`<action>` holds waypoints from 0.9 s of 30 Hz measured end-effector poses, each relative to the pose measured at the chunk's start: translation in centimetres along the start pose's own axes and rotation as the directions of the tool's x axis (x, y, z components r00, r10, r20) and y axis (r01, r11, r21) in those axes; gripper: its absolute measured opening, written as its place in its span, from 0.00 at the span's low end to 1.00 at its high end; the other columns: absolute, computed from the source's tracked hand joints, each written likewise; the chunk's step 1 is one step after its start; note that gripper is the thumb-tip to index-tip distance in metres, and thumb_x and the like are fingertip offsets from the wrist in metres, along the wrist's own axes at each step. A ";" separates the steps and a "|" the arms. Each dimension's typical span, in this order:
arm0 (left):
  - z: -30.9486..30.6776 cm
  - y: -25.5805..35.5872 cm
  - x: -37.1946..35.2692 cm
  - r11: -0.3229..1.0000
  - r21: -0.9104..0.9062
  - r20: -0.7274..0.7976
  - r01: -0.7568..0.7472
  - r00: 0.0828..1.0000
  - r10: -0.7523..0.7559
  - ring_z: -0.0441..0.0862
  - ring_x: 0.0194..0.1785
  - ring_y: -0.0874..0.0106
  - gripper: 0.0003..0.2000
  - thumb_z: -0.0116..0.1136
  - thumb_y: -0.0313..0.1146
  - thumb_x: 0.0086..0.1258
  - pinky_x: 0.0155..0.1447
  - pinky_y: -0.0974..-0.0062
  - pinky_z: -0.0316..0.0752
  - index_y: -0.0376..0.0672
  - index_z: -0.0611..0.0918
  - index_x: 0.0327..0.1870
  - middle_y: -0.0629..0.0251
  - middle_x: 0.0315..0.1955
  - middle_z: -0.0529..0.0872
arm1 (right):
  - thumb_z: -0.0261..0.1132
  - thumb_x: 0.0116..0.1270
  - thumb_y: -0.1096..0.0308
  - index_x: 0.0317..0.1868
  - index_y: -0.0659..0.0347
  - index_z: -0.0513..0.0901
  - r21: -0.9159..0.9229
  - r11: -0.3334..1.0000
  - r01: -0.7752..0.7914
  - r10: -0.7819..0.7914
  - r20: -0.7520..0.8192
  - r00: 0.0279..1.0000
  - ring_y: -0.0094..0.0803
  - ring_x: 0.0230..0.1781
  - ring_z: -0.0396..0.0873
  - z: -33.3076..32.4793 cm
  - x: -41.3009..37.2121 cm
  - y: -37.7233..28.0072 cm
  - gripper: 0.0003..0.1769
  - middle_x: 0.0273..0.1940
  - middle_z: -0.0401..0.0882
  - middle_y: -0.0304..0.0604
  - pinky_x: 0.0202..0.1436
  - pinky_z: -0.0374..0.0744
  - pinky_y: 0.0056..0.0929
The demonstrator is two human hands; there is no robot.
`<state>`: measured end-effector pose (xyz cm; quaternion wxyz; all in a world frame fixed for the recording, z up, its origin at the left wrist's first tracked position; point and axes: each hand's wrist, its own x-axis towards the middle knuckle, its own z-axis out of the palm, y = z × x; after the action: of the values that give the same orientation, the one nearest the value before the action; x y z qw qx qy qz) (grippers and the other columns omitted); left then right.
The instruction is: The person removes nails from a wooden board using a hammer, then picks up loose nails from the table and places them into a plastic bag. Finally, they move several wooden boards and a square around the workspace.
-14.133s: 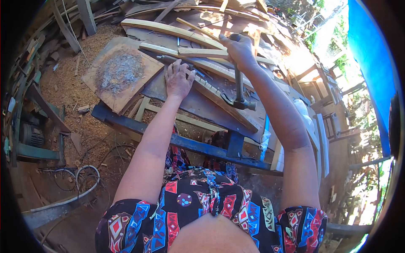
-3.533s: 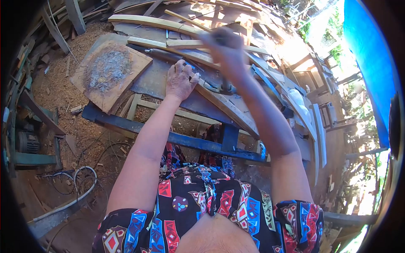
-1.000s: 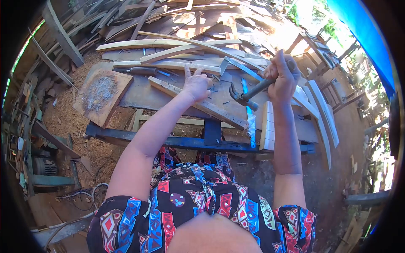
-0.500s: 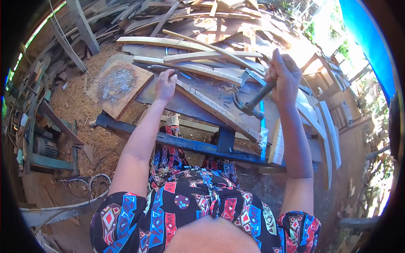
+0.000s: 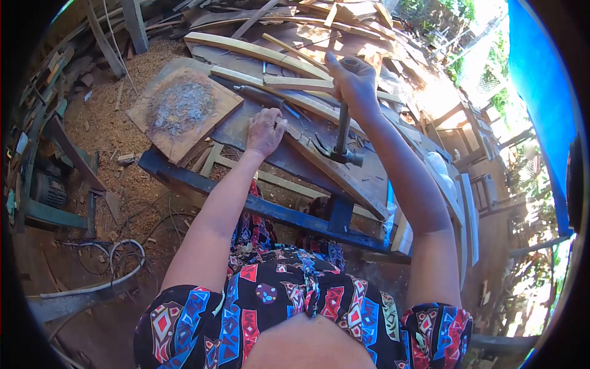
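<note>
A blue-painted metal bench frame [image 5: 246,200] runs across the near edge. On the dark, scuffed bench top [image 5: 246,126] lies a long, flat wooden strip [image 5: 347,178], notched along its edge, slanting to the near right. The left hand [image 5: 265,130] rests on its far end with fingers curled in. The right hand [image 5: 351,77] is clenched around the handle of a steel claw hammer [image 5: 341,132], whose head hangs just over the strip. To the left lies a square board [image 5: 181,107] with a grey, gritty patch. Farther off are pale curved slats [image 5: 252,48] and sawdust [image 5: 101,126].
</note>
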<state>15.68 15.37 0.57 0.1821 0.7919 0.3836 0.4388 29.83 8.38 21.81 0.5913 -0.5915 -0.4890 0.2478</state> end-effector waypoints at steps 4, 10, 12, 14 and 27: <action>-0.2 0.3 0.2 1.000 0.004 0.027 0.017 0.999 -0.017 0.75 0.46 0.59 0.12 0.53 0.46 0.65 0.52 0.60 0.64 0.49 0.76 0.39 0.62 0.36 0.78 | 0.69 0.63 0.54 0.23 0.60 0.75 -0.118 0.993 -0.017 0.018 0.006 1.000 0.17 0.09 0.62 1.9 0.8 0.0 0.20 0.13 0.66 0.31 0.12 0.61 0.20; -0.3 0.5 0.1 0.994 0.111 0.057 0.015 0.998 -0.022 0.75 0.46 0.61 0.14 0.51 0.51 0.67 0.52 0.61 0.63 0.49 0.75 0.37 0.64 0.35 0.77 | 0.68 0.62 0.52 0.21 0.61 0.76 -0.281 0.958 -0.047 0.059 0.034 0.998 0.19 0.11 0.66 3.4 2.1 0.2 0.22 0.13 0.69 0.34 0.15 0.67 0.22; -0.4 0.5 0.1 0.997 0.073 0.059 0.006 0.998 -0.010 0.75 0.46 0.61 0.13 0.53 0.49 0.67 0.53 0.62 0.63 0.50 0.76 0.37 0.65 0.35 0.77 | 0.67 0.62 0.50 0.19 0.63 0.77 -0.331 0.942 -0.055 0.074 0.045 0.996 0.20 0.13 0.69 3.8 2.5 0.3 0.24 0.13 0.71 0.35 0.19 0.71 0.24; -0.5 0.6 0.0 0.998 0.064 0.056 -0.007 0.998 0.004 0.75 0.47 0.62 0.13 0.53 0.49 0.66 0.53 0.62 0.63 0.49 0.77 0.37 0.65 0.36 0.77 | 0.70 0.61 0.54 0.22 0.61 0.75 -0.330 0.942 -0.054 0.072 0.044 0.996 0.19 0.08 0.63 4.5 2.6 0.8 0.21 0.13 0.67 0.33 0.12 0.62 0.22; 1.4 1.4 0.6 0.992 0.089 -0.040 0.092 0.995 -0.088 0.76 0.43 0.59 0.11 0.55 0.41 0.60 0.49 0.59 0.68 0.46 0.81 0.23 0.61 0.34 0.76 | 0.72 0.60 0.56 0.23 0.60 0.76 0.026 1.000 0.006 -0.005 -0.038 0.999 0.18 0.09 0.62 5.5 0.3 0.0 0.19 0.12 0.68 0.33 0.14 0.58 0.20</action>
<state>17.70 15.00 0.99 0.1586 0.7733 0.4416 0.4264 25.19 11.14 20.92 0.6088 -0.5869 -0.4761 0.2413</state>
